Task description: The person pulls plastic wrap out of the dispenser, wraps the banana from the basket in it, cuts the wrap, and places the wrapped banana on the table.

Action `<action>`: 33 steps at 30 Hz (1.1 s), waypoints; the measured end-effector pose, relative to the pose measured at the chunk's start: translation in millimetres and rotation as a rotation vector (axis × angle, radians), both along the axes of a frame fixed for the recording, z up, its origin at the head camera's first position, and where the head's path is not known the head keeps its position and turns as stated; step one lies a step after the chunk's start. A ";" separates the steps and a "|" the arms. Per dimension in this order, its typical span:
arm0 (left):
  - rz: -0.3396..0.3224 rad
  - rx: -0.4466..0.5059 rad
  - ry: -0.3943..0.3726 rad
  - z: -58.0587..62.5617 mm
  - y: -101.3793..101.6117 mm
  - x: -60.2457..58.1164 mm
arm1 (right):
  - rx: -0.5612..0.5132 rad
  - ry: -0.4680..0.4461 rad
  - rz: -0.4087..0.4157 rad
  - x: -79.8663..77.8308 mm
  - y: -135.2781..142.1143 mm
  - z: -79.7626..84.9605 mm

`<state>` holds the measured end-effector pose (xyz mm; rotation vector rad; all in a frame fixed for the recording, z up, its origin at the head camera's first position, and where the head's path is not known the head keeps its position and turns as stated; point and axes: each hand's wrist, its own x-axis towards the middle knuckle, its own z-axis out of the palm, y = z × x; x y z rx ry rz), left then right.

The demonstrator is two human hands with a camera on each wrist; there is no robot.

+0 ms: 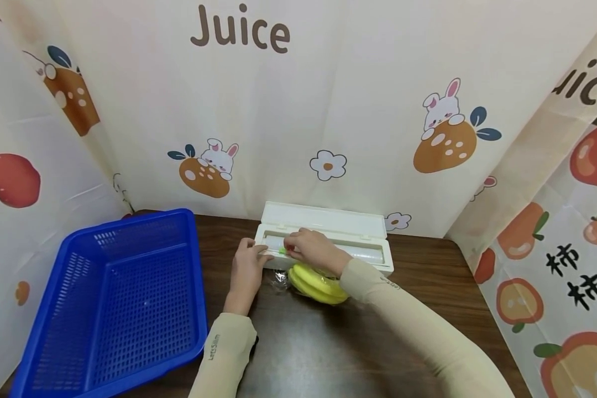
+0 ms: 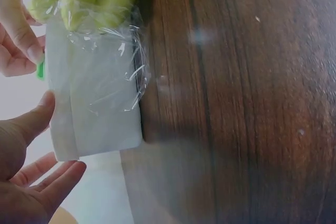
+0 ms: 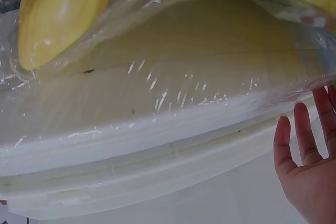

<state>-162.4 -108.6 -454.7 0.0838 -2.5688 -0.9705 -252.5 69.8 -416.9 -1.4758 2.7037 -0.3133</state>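
A white cling film dispenser (image 1: 385, 257) stands at the back of the table with its lid (image 1: 323, 219) raised and a film roll (image 1: 368, 254) inside. My left hand (image 1: 246, 268) holds its left front corner, thumb at the top edge and fingers around the end in the left wrist view. Between thumb and fingertips, my right hand (image 1: 315, 249) pinches the small green slide cutter (image 2: 40, 71) on the front edge, toward the left end. Yellow bananas (image 1: 315, 286) lie against the box front, with clear film (image 2: 113, 72) over them that spreads across the box front.
A large blue plastic basket (image 1: 196, 276) stands on the left side of the dark wooden table (image 1: 303, 354). Printed curtains (image 1: 378, 83) hang close behind the dispenser and on both sides.
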 end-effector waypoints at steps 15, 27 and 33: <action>-0.023 0.018 -0.154 5.9 -4.7 -4.1 | -0.005 -0.007 -0.003 -0.7 0.6 -4.0; -0.026 -0.031 -0.179 10.9 -7.3 -7.3 | 0.013 -0.001 -0.005 -0.6 1.0 -4.6; -0.005 0.017 -0.163 11.0 -6.5 -6.6 | 0.020 0.011 -0.003 0.1 1.3 -2.5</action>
